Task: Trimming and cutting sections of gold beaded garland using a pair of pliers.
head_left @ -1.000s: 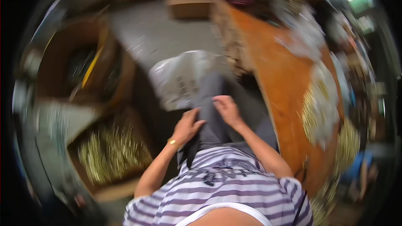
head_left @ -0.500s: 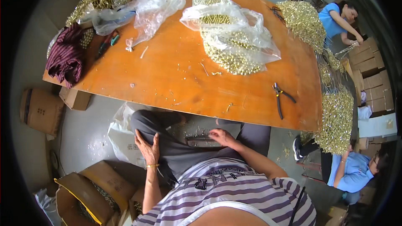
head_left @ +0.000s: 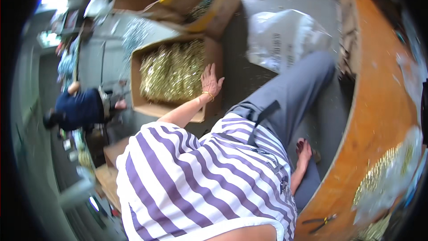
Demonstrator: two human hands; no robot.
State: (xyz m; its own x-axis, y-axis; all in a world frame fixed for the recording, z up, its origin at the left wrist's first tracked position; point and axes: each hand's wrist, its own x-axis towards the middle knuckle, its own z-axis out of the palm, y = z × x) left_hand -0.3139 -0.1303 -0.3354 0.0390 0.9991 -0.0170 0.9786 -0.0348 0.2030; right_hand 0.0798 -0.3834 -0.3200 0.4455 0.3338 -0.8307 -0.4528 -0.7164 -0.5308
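Observation:
With fingers spread, my left hand (head_left: pixel 211 81) rests at the near right edge of an open cardboard box (head_left: pixel 214 58). Shiny gold garland strands (head_left: pixel 171 72) fill that box, and the hand holds none of them. A yellow bracelet is on the left wrist. My right hand (head_left: pixel 304 150) hangs low between my grey-trousered leg (head_left: pixel 294 93) and the table side. Its fingers look loosely apart and nothing shows in them, though they are somewhat blurred.
A wooden table (head_left: pixel 383 98) curves along the right, with pliers (head_left: pixel 318 222) and a clear bag of gold beads (head_left: pixel 388 169) on it. A white sack (head_left: pixel 285 38) lies on the floor. Another cardboard box (head_left: pixel 218 6) stands beyond. A person in dark blue (head_left: pixel 82 107) is at the left.
The view has swung left, from the table to the boxes beside me. My left hand has left my leg and come to the box of gold strands. The right hand stays low near my legs.

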